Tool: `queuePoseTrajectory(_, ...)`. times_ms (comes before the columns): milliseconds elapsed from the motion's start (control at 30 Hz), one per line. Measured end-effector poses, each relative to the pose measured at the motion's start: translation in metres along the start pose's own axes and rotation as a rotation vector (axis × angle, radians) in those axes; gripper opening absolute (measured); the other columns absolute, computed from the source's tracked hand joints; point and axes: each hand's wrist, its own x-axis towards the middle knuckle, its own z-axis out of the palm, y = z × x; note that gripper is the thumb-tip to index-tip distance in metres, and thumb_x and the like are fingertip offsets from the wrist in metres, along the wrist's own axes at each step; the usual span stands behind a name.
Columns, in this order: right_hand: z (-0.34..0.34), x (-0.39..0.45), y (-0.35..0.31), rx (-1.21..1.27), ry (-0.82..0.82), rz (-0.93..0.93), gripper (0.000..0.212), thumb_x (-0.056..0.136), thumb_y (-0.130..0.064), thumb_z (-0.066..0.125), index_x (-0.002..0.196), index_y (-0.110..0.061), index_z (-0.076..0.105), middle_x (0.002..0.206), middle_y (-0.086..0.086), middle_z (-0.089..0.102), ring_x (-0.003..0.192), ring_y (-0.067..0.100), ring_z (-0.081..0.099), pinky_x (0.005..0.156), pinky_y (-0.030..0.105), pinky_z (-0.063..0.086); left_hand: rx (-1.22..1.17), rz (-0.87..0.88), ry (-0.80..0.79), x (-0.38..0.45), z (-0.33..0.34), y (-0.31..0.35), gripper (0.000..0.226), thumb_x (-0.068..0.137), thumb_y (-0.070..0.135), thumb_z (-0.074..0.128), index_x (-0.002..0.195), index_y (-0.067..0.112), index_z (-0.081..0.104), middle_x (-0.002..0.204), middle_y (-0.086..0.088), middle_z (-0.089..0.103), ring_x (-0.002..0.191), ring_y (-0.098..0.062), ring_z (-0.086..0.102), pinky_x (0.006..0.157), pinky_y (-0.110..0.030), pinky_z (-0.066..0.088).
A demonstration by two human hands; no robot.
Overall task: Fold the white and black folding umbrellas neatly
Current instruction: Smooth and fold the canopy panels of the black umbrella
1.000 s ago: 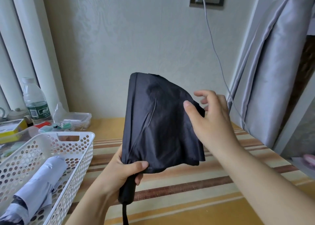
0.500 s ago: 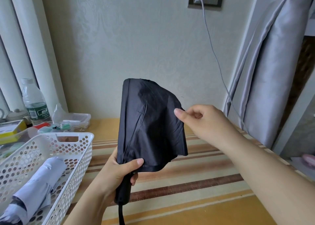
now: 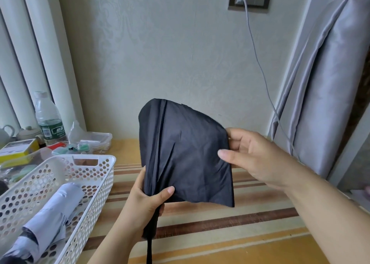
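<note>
- Right hand (image 3: pixel 254 157): thumb in front, fingers behind, pinching the right edge of the black umbrella (image 3: pixel 184 153) canopy.
- Left hand (image 3: pixel 148 205): curled tight round the same umbrella where canopy meets handle.
- Umbrella's long axis near upright, handle down, held above the tabletop (image 3: pixel 230 233); loose flap lies right of the shaft, on the right-hand side.
- Likely next: right hand wraps that flap around the shaft.
- White umbrella (image 3: pixel 46 219) lies left of the black one, in the basket (image 3: pixel 100 185).

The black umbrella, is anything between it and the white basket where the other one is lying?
Nothing visible: the black umbrella, held by the left hand and right hand, has only bare striped table between it and the basket.
</note>
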Motion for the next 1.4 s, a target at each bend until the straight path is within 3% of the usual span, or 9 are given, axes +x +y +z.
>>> queuePoseTrajectory(167,-0.004,0.013,-0.013,-0.052,0.256,0.08,0.045,0.075,-0.056,0.057,0.114,-0.035,0.057,0.083,-0.012,0.072,0.079,-0.003,0.067,0.076,0.019,0.047,0.07,0.102,0.04,-0.001,0.0,0.001,0.091,0.043,0.029,0.092,0.123,0.019,0.05,0.063,-0.001,0.055,0.043,-0.011,0.046,0.041,-0.022,0.04)
queuePoseTrajectory(300,-0.007,0.017,-0.021,-0.283,0.26,-0.09,0.038,0.092,-0.025,0.059,0.119,-0.05,0.051,0.071,0.009,0.069,0.062,0.03,0.059,0.071,0.032,0.047,0.116,0.155,0.057,-0.001,0.003,0.003,0.062,0.071,-0.006,0.076,0.119,0.027,0.052,0.068,0.002,0.057,0.044,-0.007,0.048,0.042,-0.021,0.041)
queuePoseTrajectory(433,-0.01,0.007,-0.03,-0.226,0.105,-0.163,0.056,0.092,-0.004,0.057,0.123,-0.05,0.049,0.092,-0.007,0.076,0.085,0.012,0.072,0.085,0.027,0.052,0.103,0.159,0.075,0.001,0.0,0.001,0.067,0.07,-0.006,0.077,0.121,0.029,0.051,0.072,0.0,0.059,0.045,-0.01,0.048,0.041,-0.022,0.041)
queuePoseTrajectory(667,-0.013,0.005,-0.034,-0.353,0.126,0.195,0.045,0.072,-0.059,0.057,0.095,-0.022,0.067,0.076,-0.007,0.075,0.072,0.006,0.071,0.074,0.024,0.053,0.061,0.167,0.064,0.0,-0.001,0.002,0.076,0.052,0.024,0.084,0.12,0.033,0.052,0.073,0.004,0.061,0.048,-0.01,0.05,0.045,-0.024,0.043)
queuePoseTrajectory(833,-0.009,0.002,-0.031,-0.279,0.261,0.045,0.032,0.086,-0.038,0.06,0.077,-0.009,0.07,0.071,0.0,0.074,0.067,0.01,0.071,0.073,0.032,0.058,0.032,0.165,0.095,0.001,-0.004,0.003,0.067,0.054,0.022,0.081,0.114,0.029,0.054,0.066,0.005,0.06,0.049,-0.013,0.051,0.044,-0.026,0.042)
queuePoseTrajectory(967,-0.001,0.003,-0.03,-0.404,0.214,0.082,0.089,0.068,-0.082,0.04,0.085,0.001,0.066,0.075,0.01,0.072,0.072,0.017,0.071,0.079,0.045,0.056,0.03,0.165,0.113,0.002,-0.005,0.002,0.06,0.057,0.019,0.078,0.11,0.03,0.055,0.06,0.001,0.057,0.046,-0.017,0.046,0.042,-0.024,0.041)
queuePoseTrajectory(1167,0.005,-0.001,-0.022,-0.504,0.257,-0.282,0.043,0.088,-0.032,0.062,0.059,-0.004,0.048,0.049,0.002,0.041,0.048,0.01,0.036,0.051,0.027,0.033,0.037,0.175,0.097,0.004,-0.005,0.0,0.076,0.061,0.009,0.082,0.127,0.023,0.048,0.068,-0.004,0.057,0.044,-0.015,0.045,0.041,-0.024,0.041)
queuePoseTrajectory(1267,0.003,-0.005,-0.026,-0.454,-0.017,-0.107,0.013,0.086,-0.028,0.065,0.082,-0.016,0.065,0.067,-0.006,0.069,0.066,0.008,0.066,0.07,0.029,0.054,0.038,0.174,0.089,0.004,-0.007,-0.002,0.081,0.057,0.016,0.08,0.131,0.025,0.047,0.08,-0.004,0.06,0.047,-0.014,0.046,0.043,-0.024,0.042)
queuePoseTrajectory(1400,-0.006,-0.001,-0.037,-0.374,0.004,0.123,0.065,0.062,-0.071,0.057,0.117,-0.037,0.055,0.097,-0.014,0.073,0.092,0.0,0.067,0.09,0.028,0.049,0.058,0.194,0.06,0.003,-0.007,-0.003,0.074,0.057,0.018,0.079,0.125,0.032,0.051,0.081,0.001,0.063,0.05,-0.01,0.049,0.044,-0.024,0.042)
